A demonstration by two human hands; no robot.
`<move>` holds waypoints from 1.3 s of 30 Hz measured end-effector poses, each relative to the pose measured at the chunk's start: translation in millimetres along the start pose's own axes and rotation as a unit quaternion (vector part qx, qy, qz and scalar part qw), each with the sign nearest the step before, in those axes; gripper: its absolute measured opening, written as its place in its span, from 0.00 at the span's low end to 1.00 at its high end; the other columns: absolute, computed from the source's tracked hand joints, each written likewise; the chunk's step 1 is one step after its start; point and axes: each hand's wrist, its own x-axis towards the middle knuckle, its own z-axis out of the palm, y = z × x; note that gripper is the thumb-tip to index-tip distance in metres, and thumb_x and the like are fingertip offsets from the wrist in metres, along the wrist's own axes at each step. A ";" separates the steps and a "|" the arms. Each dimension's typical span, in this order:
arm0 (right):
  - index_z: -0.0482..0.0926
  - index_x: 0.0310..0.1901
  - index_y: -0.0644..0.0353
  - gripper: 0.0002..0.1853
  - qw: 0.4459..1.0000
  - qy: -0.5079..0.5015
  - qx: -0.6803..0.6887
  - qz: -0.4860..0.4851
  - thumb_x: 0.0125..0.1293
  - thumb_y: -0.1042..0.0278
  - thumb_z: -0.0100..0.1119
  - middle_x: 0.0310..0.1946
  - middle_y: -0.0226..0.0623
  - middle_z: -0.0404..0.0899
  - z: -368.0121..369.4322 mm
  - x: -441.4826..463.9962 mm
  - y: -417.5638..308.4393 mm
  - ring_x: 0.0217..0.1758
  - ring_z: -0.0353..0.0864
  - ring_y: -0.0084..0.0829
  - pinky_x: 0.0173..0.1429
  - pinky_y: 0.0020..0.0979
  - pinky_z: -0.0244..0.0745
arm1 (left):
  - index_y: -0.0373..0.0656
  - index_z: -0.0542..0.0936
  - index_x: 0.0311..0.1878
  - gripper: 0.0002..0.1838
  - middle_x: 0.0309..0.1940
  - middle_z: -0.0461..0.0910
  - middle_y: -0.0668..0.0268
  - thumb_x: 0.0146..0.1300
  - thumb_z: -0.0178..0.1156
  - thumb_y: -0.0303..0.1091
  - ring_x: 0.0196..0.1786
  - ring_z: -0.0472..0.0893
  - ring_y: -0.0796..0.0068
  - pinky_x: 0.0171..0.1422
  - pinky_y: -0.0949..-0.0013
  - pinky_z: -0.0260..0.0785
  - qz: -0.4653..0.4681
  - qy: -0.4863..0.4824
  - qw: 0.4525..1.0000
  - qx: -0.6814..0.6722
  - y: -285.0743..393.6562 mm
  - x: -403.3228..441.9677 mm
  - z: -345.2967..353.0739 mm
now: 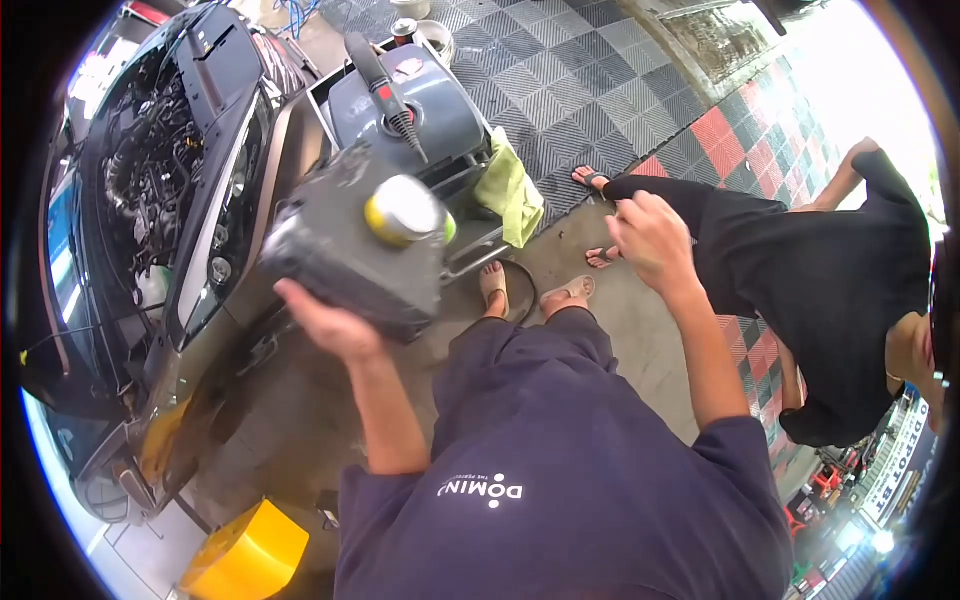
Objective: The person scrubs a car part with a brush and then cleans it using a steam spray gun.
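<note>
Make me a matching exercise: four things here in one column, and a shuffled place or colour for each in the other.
1. Cloth
2. Box
3. Can
4. Engine

A. On top of the box
B. In the open front of the car
C. Light green
D. Held in the left hand

Pairs: 1-C, 2-D, 3-A, 4-B

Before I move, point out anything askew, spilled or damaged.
The dark box looks odd: it sits askew at the left hand, with a yellow-and-white can seemingly loose on top, which might slide. Blur hides any damage; I can't tell about spills.
</note>
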 end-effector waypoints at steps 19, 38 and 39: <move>0.90 0.47 0.45 0.12 0.777 -0.462 -0.320 -0.282 0.67 0.57 0.62 0.44 0.22 0.88 359.6 77.1 -77.0 0.48 0.86 0.32 0.43 0.46 0.71 | 0.35 0.64 0.75 0.37 0.75 0.65 0.56 0.81 0.38 0.59 0.74 0.68 0.59 0.79 0.57 0.58 0.069 0.185 0.980 -0.009 29.2 -35.4 -114.7; 0.83 0.47 0.59 0.26 0.650 -0.390 0.582 0.293 0.78 0.40 0.51 0.32 0.32 0.85 160.4 30.5 76.4 0.33 0.83 0.25 0.38 0.29 0.77 | 0.38 0.71 0.71 0.35 0.67 0.76 0.58 0.82 0.37 0.59 0.67 0.76 0.60 0.74 0.59 0.67 -0.118 -0.022 0.972 -0.202 -64.8 -77.8 83.5; 0.82 0.51 0.58 0.27 0.568 -0.378 0.617 0.392 0.79 0.39 0.49 0.33 0.30 0.86 142.8 30.5 95.9 0.33 0.83 0.23 0.38 0.26 0.76 | 0.38 0.71 0.71 0.35 0.67 0.76 0.58 0.82 0.37 0.59 0.67 0.76 0.59 0.74 0.59 0.67 -0.132 -0.043 0.965 -0.222 -84.3 -72.3 96.6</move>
